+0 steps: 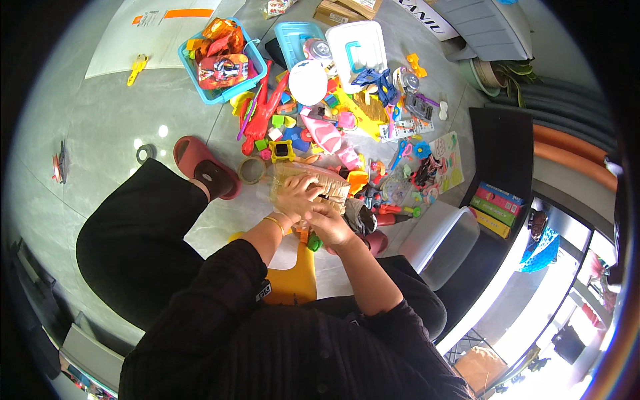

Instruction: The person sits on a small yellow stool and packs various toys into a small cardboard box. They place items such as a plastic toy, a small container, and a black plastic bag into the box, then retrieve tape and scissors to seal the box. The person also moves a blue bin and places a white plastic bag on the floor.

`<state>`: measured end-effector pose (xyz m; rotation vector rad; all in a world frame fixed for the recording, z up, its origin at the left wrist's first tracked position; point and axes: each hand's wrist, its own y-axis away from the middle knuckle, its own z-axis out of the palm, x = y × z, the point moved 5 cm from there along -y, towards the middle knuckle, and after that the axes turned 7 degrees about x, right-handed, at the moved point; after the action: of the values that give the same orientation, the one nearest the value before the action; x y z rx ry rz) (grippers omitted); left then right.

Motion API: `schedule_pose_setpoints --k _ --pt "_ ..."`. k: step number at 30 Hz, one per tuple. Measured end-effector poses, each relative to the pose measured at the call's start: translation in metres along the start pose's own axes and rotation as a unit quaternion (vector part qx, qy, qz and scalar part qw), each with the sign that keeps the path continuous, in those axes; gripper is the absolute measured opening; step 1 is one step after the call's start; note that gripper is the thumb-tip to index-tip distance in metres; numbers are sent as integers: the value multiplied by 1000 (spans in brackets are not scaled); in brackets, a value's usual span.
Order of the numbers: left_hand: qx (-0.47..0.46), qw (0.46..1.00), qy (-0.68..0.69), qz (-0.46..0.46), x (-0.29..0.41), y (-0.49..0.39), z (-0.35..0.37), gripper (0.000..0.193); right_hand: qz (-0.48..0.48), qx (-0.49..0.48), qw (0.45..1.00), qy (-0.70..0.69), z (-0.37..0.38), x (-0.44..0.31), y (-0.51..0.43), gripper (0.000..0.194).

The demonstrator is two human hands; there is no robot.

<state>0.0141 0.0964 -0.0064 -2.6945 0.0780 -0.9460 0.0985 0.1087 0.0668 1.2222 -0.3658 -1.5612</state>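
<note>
In front of me lies a clear plastic package with brown contents (332,186), on the floor at the near edge of a toy pile. My left hand (297,197) rests on the package's left part with its fingers spread. My right hand (327,223) is at the near edge, its fingertips close to my left hand; whether it pinches the plastic cannot be seen. A roll of tape (252,170) lies left of the package. Beyond it are a yellow square toy frame (282,150) and a pink toy piece (322,132). A crumpled dark bag (360,217) lies to the right.
A blue bin of toys (222,97) stands at the upper left, with a white lid (370,40) farther right. An empty translucent bin (440,245) lies near my right knee. A small tape roll (145,154) lies near my left slipper (192,155). Books (495,210) sit on a black shelf.
</note>
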Motion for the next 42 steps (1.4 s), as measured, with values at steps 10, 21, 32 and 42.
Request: schedule_pose_setpoints --k 10,21,32,42 --pt "23 1000 3 5 -4 3 6 24 21 -195 979 -56 -56 -7 14 70" --pt "36 999 28 1 -1 -1 3 26 98 10 987 125 -110 -4 25 34" --pt "9 999 39 -11 0 -5 -1 24 62 95 988 107 -142 11 9 34" --pt "-20 997 68 32 -3 -1 -5 36 -75 -53 979 -184 -110 27 -18 71"
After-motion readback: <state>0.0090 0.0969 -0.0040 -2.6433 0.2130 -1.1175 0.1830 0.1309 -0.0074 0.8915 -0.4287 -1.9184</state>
